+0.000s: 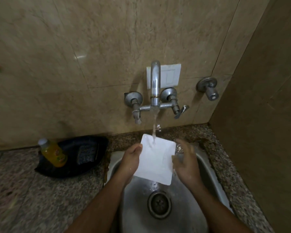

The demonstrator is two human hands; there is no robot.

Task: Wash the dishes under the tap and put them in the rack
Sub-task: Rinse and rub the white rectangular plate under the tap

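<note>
Beige marble-look tiles [91, 47] filling the upper frame, meeting a speckled granite counter [32, 195] along the lower left and right. Mounted at centre: a steel tap [154, 84] with two lever valves, a white switch plate [170, 75] just behind the spout, a separate knob [208, 89] further right. Running in a thin stream [154, 130] from the spout down onto the upper edge of a white square plate [155, 158].

Being held tilted over the steel sink [208, 174], just below frame centre, above the drain [159, 205]. Gripping the plate's left edge: the left hand [131, 160], fingers curled round the rim, thumb on the front. Blurring at the plate's right edge: the right hand [185, 158], fingers loosely spread against or just beside the rim; impossible to tell whether gripping or only touching. Splashing around those fingers and off the plate's lower corner.

Sitting at left centre on the counter: a dark tray [60, 169] holding a yellow bottle [53, 153] with a white cap, leaning, and a dark scrub pad [87, 153] beside it.
</note>
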